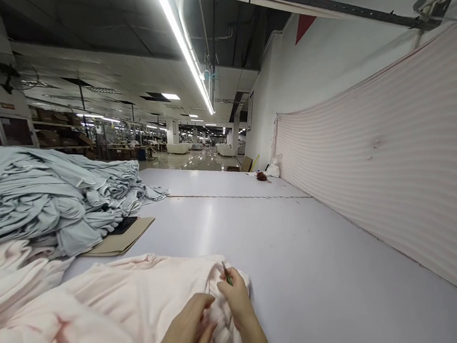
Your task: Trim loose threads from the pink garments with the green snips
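A heap of pale pink garments [128,286] of soft cloth lies in front of me, spreading to the lower left. My right hand [236,296] is closed around a small pair of thread snips [226,274]; a dark blade and a green part show between thumb and fingers. The blade points up and away from me, just over the cloth's far right edge. Lower and to the left, my left hand [191,324] has its fingers curled on the pink cloth, gripping a fold. Its fingertips are partly hidden.
On the left of the white table [322,288] rises a large pile of grey-blue garments [48,192], with folded brown cardboard [123,239] beside it. A dark red bundle [261,176] and a white bag [273,168] sit at the far end. Striped pink fabric [397,139] hangs along the right.
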`<state>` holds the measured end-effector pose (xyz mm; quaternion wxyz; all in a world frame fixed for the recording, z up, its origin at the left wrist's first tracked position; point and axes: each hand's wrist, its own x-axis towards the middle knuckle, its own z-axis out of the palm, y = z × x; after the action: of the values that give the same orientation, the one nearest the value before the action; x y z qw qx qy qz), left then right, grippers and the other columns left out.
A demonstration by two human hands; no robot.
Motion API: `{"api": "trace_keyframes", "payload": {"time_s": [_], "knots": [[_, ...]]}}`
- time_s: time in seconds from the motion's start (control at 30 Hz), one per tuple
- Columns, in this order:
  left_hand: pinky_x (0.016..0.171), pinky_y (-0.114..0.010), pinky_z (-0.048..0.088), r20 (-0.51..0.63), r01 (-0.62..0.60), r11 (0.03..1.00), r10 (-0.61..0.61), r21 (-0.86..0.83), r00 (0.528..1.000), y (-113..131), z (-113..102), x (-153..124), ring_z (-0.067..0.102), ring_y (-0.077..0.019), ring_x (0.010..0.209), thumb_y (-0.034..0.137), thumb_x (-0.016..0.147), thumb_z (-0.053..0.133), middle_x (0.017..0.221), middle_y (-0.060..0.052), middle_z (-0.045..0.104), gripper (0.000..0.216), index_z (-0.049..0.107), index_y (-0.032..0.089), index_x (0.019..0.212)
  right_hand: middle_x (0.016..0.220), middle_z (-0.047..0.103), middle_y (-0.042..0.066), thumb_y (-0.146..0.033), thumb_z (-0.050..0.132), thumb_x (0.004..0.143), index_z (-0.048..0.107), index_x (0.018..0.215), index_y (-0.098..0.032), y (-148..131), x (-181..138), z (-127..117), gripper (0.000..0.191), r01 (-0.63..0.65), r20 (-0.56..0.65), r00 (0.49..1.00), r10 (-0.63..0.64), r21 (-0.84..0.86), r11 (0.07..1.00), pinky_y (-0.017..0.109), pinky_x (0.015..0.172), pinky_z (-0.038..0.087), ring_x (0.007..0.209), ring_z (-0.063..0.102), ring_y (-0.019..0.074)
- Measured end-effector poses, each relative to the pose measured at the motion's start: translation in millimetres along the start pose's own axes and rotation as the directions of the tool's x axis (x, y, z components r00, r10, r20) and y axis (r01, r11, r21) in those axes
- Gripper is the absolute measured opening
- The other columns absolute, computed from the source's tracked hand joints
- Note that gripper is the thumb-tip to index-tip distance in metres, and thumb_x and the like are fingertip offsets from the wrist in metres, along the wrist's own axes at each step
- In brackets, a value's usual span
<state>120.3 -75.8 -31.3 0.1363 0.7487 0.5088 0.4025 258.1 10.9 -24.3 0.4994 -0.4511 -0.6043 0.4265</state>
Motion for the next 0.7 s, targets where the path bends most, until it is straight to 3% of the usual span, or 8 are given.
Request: {"api": "trace_keyframes", "payload": {"time_s": [0.1, 0.2, 0.3, 0.37, 0.43, 0.53, 0.63, 0.7], "knots": [[0.091, -0.046, 0.052, -0.151, 0.052, 0.985, -0.028, 0.163, 0.988, -13.4, 9.3, 3.9, 0.062, -0.0303, 0.103, 0.022, 0.079, 0.053, 0.109, -0.014, 0.064, 0.044, 0.052, 0.017, 0.123, 0.074, 0.047, -0.003, -0.019, 0.046, 0.066, 0.047, 0.078, -0.022, -6.8, -38.9, -10.0, 0.013, 0.079, 0.028, 0.996, -0.083, 0.127, 0.989, 0.023, 0.065, 0.040, 0.071, 0.047, 0.0150], [0.098, -0.050, 0.048, -0.134, 0.045, 0.977, -0.016, 0.210, 0.991, -23.5, 0.0, 0.4, 0.058, -0.0336, 0.115, 0.012, 0.068, 0.052, 0.121, -0.017, 0.062, 0.064, 0.049, 0.016, 0.132, 0.066, 0.043, -0.005, -0.019, 0.048, 0.063, 0.051, 0.077, -0.021, -11.7, -69.0, -16.8, 0.015, 0.123, 0.123, 0.980, -0.159, 0.258, 0.958, 0.022, 0.058, 0.035, 0.062, 0.040, 0.0134], [0.103, -0.050, 0.043, -0.095, 0.105, 0.993, -0.099, 0.061, 0.991, -21.2, -21.7, -5.3, 0.055, -0.0344, 0.123, 0.016, 0.071, 0.056, 0.132, -0.017, 0.060, 0.061, 0.049, 0.021, 0.131, 0.060, 0.038, -0.007, -0.020, 0.049, 0.066, 0.052, 0.075, -0.022, -15.4, -81.3, -20.3, 0.010, 0.209, 0.148, 0.957, -0.248, 0.235, 0.949, 0.022, 0.052, 0.030, 0.055, 0.036, 0.0121], [0.099, -0.047, 0.045, -0.041, 0.202, 0.968, -0.210, -0.146, 0.977, -14.6, -38.1, -9.4, 0.059, -0.0333, 0.116, 0.021, 0.071, 0.058, 0.123, -0.014, 0.064, 0.053, 0.052, 0.022, 0.124, 0.062, 0.043, -0.005, -0.022, 0.049, 0.073, 0.052, 0.075, -0.022, -17.4, -80.3, -23.7, 0.004, 0.293, 0.069, 0.950, -0.303, 0.129, 0.947, 0.022, 0.054, 0.033, 0.056, 0.041, 0.0130], [0.088, -0.041, 0.049, 0.072, 0.308, 0.865, -0.305, -0.397, 0.950, -7.6, -53.2, -13.7, 0.064, -0.0288, 0.099, 0.021, 0.069, 0.058, 0.103, -0.007, 0.069, 0.047, 0.055, 0.023, 0.117, 0.065, 0.047, -0.004, -0.023, 0.048, 0.080, 0.050, 0.075, -0.022, -18.2, -74.6, -27.0, 0.005, 0.329, -0.037, 0.943, -0.330, -0.038, 0.944, 0.022, 0.055, 0.036, 0.059, 0.046, 0.0143], [0.076, -0.033, 0.048, 0.241, 0.456, 0.601, -0.406, -0.656, 0.882, -0.7, -70.2, -19.3, 0.064, -0.0230, 0.084, 0.020, 0.066, 0.059, 0.086, -0.001, 0.068, 0.043, 0.061, 0.023, 0.109, 0.066, 0.054, -0.002, -0.021, 0.047, 0.082, 0.051, 0.080, -0.023, -16.4, -65.0, -25.4, 0.006, 0.335, -0.130, 0.913, -0.387, -0.304, 0.892, 0.024, 0.056, 0.039, 0.058, 0.051, 0.0163], [0.080, -0.033, 0.047, 0.323, 0.520, 0.409, -0.460, -0.750, 0.827, 1.3, -77.1, -22.3, 0.064, -0.0259, 0.092, 0.023, 0.064, 0.063, 0.091, -0.004, 0.071, 0.039, 0.068, 0.018, 0.103, 0.079, 0.062, 0.001, -0.013, 0.043, 0.078, 0.058, 0.091, -0.024, -16.1, -63.0, -12.9, 0.023, 0.396, -0.069, 0.880, -0.470, -0.441, 0.806, 0.027, 0.062, 0.045, 0.069, 0.061, 0.0202], [0.084, -0.036, 0.048, 0.307, 0.521, 0.363, -0.505, -0.773, 0.807, 1.1, -76.4, -23.3, 0.064, -0.0302, 0.099, 0.029, 0.067, 0.067, 0.096, -0.007, 0.073, 0.035, 0.071, 0.016, 0.099, 0.089, 0.062, 0.003, -0.011, 0.043, 0.077, 0.062, 0.095, -0.025, -19.8, -67.0, -3.0, 0.029, 0.452, 0.004, 0.867, -0.498, -0.425, 0.784, 0.027, 0.065, 0.049, 0.075, 0.065, 0.0196]]}}
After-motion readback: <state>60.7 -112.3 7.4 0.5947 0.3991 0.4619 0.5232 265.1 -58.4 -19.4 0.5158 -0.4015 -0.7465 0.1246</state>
